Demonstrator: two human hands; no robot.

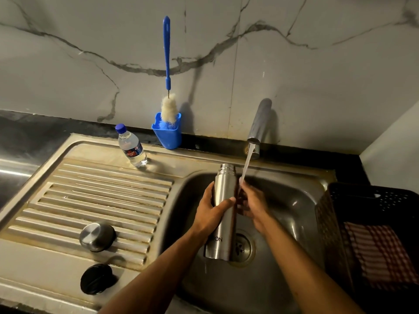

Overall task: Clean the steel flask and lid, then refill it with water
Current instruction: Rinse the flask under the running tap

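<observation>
Cylindrical brushed-steel flask (223, 200): clamped in left hand (209, 211) over sink; right hand (250, 203) rubs its wet side, grip seemingly loose. Rotate flask under stream.

From my feed, the steel flask (223, 196) shows only part of its printed name: my left hand (212, 214) covers the first letters, leaving "ON". My right hand (250, 203) is smeared, so I cannot tell how its fingers (243, 198) sit against the flask's far side. The flask's open mouth faces away, so its inside is hidden. The label on the plastic bottle (132, 147) is too small to read. The dark basket (353, 196) and the checked cloth (381, 252) in it are cut off by the right edge, and both forearms run off the bottom
</observation>
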